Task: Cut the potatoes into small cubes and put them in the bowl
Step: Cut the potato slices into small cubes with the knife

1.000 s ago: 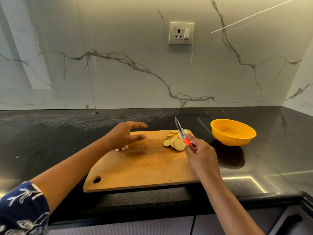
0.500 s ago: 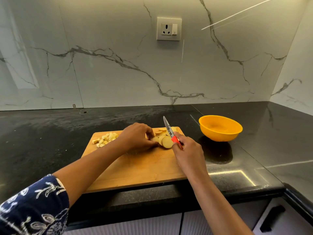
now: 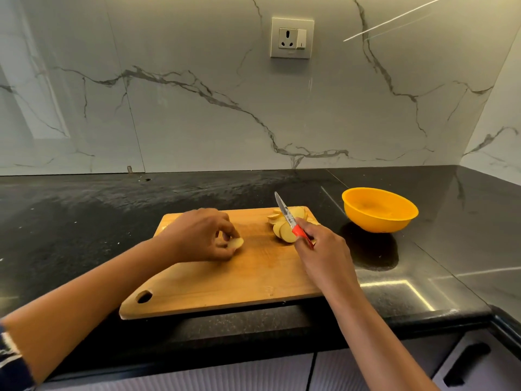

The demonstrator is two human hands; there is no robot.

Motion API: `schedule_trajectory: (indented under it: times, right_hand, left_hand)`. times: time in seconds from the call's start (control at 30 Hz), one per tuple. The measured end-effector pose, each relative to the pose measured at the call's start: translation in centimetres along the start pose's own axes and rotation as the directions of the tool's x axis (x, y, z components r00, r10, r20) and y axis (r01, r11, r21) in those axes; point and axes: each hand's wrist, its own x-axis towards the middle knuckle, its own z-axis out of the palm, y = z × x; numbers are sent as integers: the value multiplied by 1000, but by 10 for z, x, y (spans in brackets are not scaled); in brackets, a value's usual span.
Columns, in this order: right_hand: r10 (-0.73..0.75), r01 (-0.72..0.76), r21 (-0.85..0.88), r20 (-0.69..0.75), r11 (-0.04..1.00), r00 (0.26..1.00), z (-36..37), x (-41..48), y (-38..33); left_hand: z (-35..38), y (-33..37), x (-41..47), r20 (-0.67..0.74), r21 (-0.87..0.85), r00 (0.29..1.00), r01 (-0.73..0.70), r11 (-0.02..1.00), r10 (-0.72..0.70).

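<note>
On the left half of the wooden cutting board [image 3: 225,283], the left hand [image 3: 203,235] has fingers and thumb curled round a single potato slice [image 3: 236,243], pinching it by the edge. Whether the slice lies on the wood or just above it: cannot tell. Step in hand, by judgement: positioning one slice mid-board for dicing. Toward the far right corner of the board sits the pile of uncut slices [image 3: 284,225], overlapping, well apart from the pinched one. Knife [image 3: 286,215] is tilted, tip up and away over the pile, not in contact with the pinched slice; the right hand [image 3: 321,252] is wrapped closed on its red handle. Next move likely calls for laying the slice flat, fingertips tucked back, and bringing the blade leftward for strips, then crosscuts. Right of the board, on the black countertop [image 3: 451,235], stands the orange bowl [image 3: 377,221]: upright, no potato visible inside. Transfer not yet started.
</note>
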Motion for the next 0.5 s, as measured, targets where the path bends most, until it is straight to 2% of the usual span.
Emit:
schedule_trajectory:
  times: [0.13,0.23,0.3,0.37,0.5]
  right_hand:
    - [-30,32,-60,29,998,999,1,-2,-3]
    - [-91,95,-75,56,993,994,2,-6,-6]
    - [-134,140,-79,76,987,988,2,-8,-7]
    - [-163,171,-92,94,981,982,3,-10,-9]
    - [-172,185,-93,125,978,977,1,-10,-10]
  left_hand:
    - [9,-7,-11,-25,-34,998,-55,998,54]
    - [15,-15,-17,-146,-119,988,-64,991,47]
    - [18,-19,-22,-253,-133,964,-125,983,88]
    - [19,-20,-24,-322,-93,932,-205,974,166]
    - [15,-17,-17,-326,142,850,-388,910,413]
